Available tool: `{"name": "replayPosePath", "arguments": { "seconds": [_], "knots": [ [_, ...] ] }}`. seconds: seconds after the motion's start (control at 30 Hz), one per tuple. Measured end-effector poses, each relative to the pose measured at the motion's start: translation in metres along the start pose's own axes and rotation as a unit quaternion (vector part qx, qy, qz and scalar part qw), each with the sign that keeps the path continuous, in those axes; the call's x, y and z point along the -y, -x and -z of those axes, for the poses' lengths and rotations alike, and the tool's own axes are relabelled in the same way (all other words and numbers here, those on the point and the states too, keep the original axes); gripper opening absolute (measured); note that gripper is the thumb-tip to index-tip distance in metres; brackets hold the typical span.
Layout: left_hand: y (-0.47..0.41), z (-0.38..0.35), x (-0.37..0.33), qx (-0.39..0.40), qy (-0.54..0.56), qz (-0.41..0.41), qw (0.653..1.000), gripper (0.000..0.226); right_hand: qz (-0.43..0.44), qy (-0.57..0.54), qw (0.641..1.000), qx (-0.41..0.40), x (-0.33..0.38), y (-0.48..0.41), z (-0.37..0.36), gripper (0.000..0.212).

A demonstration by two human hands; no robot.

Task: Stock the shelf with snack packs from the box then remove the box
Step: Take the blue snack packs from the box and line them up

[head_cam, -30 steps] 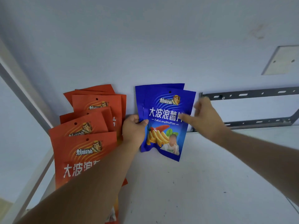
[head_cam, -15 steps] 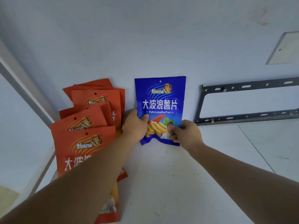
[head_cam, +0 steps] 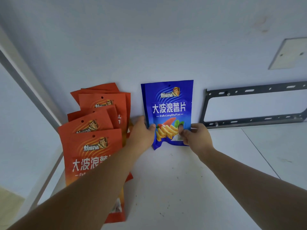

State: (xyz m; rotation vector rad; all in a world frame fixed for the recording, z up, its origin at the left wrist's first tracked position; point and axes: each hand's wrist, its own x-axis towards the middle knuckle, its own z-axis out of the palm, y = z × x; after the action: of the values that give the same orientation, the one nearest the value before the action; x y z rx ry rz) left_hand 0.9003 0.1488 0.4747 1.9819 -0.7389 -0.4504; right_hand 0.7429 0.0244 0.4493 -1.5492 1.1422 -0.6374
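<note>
left hand (head_cam: 141, 134) gripping left edge of blue pack (head_cam: 167, 107) | right hand (head_cam: 196, 137) pinching its bottom right corner | steadying it upright at back edge of shelf (head_cam: 174, 188) beside orange packs (head_cam: 93, 135), label facing out

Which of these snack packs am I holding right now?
The blue pack, upright against the back wall: your left hand grips its lower left edge, your right hand pinches its lower right. The orange packs beside it are not held.

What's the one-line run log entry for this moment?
left hand: grips blue snack pack, left edge | right hand: pinches its lower right | pack: upright | orange packs: alongside
</note>
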Motion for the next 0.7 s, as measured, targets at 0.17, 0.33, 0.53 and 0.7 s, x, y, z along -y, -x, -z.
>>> {"name": "replayPosePath", "arguments": {
  "seconds": [0.17,0.33,0.53,0.7],
  "knots": [
    [0.018,0.006,-0.010,-0.022,-0.019,-0.032,0.999,0.032,-0.013,-0.005,0.999,-0.038,-0.001,0.009,0.011,0.044],
    [0.036,0.011,-0.012,-0.056,-0.097,-0.116,0.987,0.045,0.042,0.050,0.996,-0.054,-0.003,0.017,0.030,0.028],
    [0.051,0.008,-0.024,0.107,-0.089,-0.160,0.977,0.021,0.054,0.048,0.997,-0.028,-0.007,0.052,0.054,0.029],
    [0.081,-0.009,-0.048,0.192,-0.059,-0.184,0.962,0.017,0.056,0.077,0.995,-0.024,-0.016,0.107,0.097,0.027]
  ]
}}
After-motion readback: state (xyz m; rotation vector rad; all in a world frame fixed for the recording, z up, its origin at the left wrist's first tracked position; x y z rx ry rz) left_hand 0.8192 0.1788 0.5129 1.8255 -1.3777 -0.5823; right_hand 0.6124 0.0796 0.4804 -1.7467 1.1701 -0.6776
